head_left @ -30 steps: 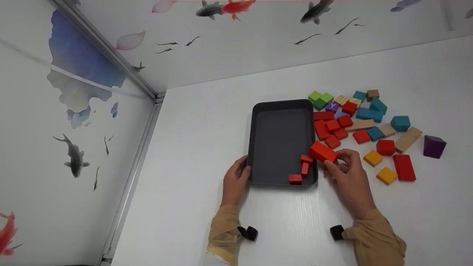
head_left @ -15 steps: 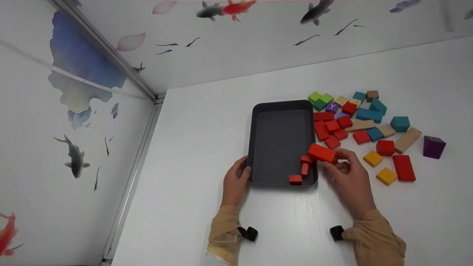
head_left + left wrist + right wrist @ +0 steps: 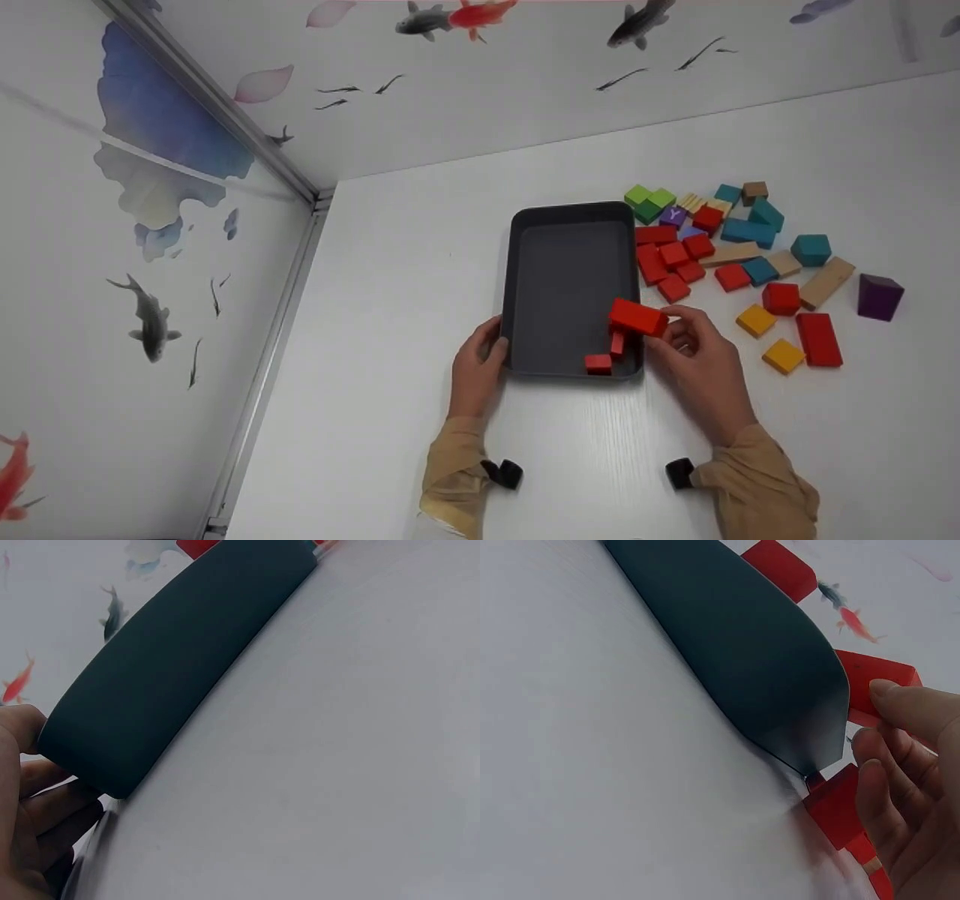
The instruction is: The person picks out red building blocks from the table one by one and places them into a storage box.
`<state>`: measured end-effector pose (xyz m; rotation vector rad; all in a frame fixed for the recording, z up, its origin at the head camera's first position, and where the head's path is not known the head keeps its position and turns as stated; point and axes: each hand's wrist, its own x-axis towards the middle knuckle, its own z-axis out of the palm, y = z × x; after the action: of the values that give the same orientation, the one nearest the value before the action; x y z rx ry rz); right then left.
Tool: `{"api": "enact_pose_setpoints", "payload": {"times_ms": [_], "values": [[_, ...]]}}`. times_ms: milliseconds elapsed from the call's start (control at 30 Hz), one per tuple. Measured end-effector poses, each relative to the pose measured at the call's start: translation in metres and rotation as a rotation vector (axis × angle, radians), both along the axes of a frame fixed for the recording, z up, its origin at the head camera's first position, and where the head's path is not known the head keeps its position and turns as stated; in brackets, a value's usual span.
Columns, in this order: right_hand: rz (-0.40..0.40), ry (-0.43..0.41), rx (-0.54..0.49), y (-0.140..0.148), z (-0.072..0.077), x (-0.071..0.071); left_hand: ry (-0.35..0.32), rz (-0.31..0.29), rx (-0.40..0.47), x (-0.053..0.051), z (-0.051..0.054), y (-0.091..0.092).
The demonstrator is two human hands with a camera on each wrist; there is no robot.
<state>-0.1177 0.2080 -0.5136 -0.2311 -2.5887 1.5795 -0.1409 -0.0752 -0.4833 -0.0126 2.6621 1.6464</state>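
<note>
My left hand (image 3: 478, 371) grips the near left corner of a dark grey baking tray (image 3: 574, 281), thumb at the rim. The left wrist view has those fingers (image 3: 60, 814) against the tray's outer wall. My right hand (image 3: 705, 367) pinches an oblong red wooden block (image 3: 637, 318) above the tray's right rim, its far end over the inside. In the right wrist view the thumb lies on that block (image 3: 861, 682). Small red blocks (image 3: 598, 364) lie in the tray's near right corner, one partly hidden under the held block.
Many wooden blocks lie right of the tray: red ones (image 3: 652, 264) close to its wall, green ones (image 3: 649, 201) at its far corner, teal (image 3: 748, 232), yellow (image 3: 784, 356) and plain wood (image 3: 827, 283) farther out. A purple block (image 3: 880, 297) stands rightmost. Walls border the white table behind and left.
The right hand has shifted slightly left, carrying the red block from beside the tray's right rim to over its inside. The left hand and tray have stayed put.
</note>
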Motion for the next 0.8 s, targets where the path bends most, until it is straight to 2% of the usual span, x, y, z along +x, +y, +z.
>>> {"api": "enact_pose_setpoints", "payload": {"times_ms": [167,400,800], "values": [[0.042,0.02,0.005,-0.0026,0.0004,0.0004,0.009,-0.006,0.002,-0.0005,-0.0013,-0.0006],[0.113,-0.019,-0.035,-0.003,0.001,0.0008,0.013,-0.008,0.002,-0.0006,-0.0016,-0.0013],[0.174,0.045,0.003,-0.0023,0.0005,0.0036,0.026,-0.018,0.003,-0.0009,-0.0024,-0.0008]]}}
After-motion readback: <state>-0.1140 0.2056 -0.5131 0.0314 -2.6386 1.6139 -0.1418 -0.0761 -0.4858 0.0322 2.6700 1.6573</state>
